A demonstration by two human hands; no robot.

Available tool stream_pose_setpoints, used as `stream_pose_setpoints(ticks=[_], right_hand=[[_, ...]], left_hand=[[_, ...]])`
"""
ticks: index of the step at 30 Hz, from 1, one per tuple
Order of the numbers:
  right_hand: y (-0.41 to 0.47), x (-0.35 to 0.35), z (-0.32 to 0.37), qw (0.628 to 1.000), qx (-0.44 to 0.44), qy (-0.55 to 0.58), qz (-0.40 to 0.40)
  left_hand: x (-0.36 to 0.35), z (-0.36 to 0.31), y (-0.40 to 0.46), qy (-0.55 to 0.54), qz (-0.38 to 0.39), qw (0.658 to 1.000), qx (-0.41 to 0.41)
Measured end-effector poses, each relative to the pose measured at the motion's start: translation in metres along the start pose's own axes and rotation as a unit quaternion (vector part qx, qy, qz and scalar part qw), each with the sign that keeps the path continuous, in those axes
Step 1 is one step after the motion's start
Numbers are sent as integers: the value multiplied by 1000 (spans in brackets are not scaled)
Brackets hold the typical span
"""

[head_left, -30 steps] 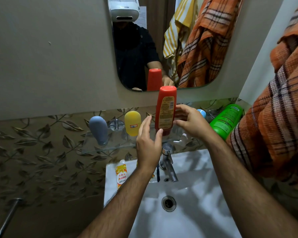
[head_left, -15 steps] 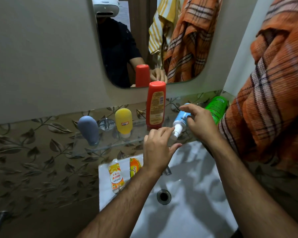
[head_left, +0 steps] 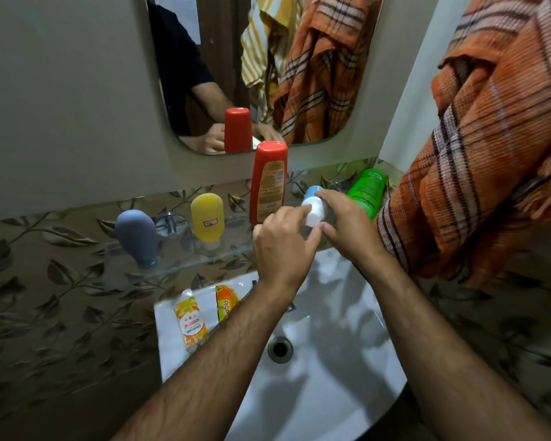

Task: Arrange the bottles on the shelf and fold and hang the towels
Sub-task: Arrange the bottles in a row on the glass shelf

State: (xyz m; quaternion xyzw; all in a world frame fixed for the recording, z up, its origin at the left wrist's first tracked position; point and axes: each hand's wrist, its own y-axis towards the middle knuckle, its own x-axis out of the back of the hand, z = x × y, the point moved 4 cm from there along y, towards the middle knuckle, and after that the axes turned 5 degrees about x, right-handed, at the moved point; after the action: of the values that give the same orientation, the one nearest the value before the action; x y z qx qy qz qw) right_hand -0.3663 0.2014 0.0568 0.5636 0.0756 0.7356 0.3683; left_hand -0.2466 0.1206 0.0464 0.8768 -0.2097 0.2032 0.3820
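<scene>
On the glass shelf [head_left: 172,265] stand a grey-blue bottle [head_left: 136,237], a yellow bottle [head_left: 206,219] and a tall red bottle [head_left: 268,183], all cap down. A green bottle [head_left: 367,191] leans at the shelf's right end. My right hand [head_left: 347,229] grips a small blue and white bottle [head_left: 312,206] just right of the red one. The fingertips of my left hand [head_left: 282,246] pinch its white end. An orange checked towel [head_left: 490,148] hangs bunched at the right.
A white sink [head_left: 331,393] lies below the shelf, with two orange-yellow sachets [head_left: 191,323] on its left rim. The mirror [head_left: 268,58] above reflects the red bottle, my hands, a yellow striped towel and the orange towel. Patterned leaf tiles cover the wall.
Both hands left the red bottle, which now stands on the shelf. My right hand took up the small blue and white bottle and my left hand has closed onto its white end.
</scene>
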Motion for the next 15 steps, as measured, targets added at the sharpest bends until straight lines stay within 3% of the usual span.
stream_pose_setpoints(ticks=[3, 7, 10, 15], right_hand=[[-1, 10, 0, 999, -5, 39, -18], [3, 25, -11, 994, -34, 98, -33], [15, 31, -22, 990, -52, 131, -16], [38, 39, -35, 984, -65, 165, 7]], left_hand=[[4, -11, -3, -105, 26, 994, 15], [0, -12, -14, -293, 47, 947, 120], [-16, -6, -17, -283, 89, 940, 171], [-38, -7, -1, -206, 122, 953, 183]])
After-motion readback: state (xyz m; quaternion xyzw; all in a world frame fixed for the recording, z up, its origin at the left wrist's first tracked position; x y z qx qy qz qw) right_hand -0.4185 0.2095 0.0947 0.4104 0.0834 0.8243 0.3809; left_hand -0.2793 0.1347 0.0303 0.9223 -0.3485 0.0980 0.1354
